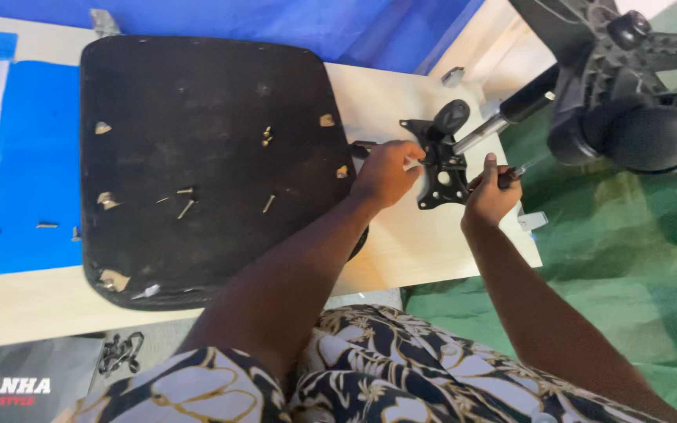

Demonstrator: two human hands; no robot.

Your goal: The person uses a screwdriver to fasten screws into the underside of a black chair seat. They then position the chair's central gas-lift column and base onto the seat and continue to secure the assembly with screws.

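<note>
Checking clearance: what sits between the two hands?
In the head view, the black metal bracket plate lies between the left hand and right hand.

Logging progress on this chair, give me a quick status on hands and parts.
Left hand and right hand both gripping the black metal plate. Gas cylinder attached. Loose screws on seat underside. Nothing blocking.

A pale wooden tabletop point(417, 243) spans the scene, its near edge running left to right. Blue sheeting point(33, 157) covers the left part of the table, and more blue cloth point(315, 23) lies along the far side. To the right, the floor is covered by a wrinkled green tarpaulin point(628, 251). A strip of grey floor point(158, 337) shows below the table's near edge. Lighting is soft and even, with faint shadows.
</note>
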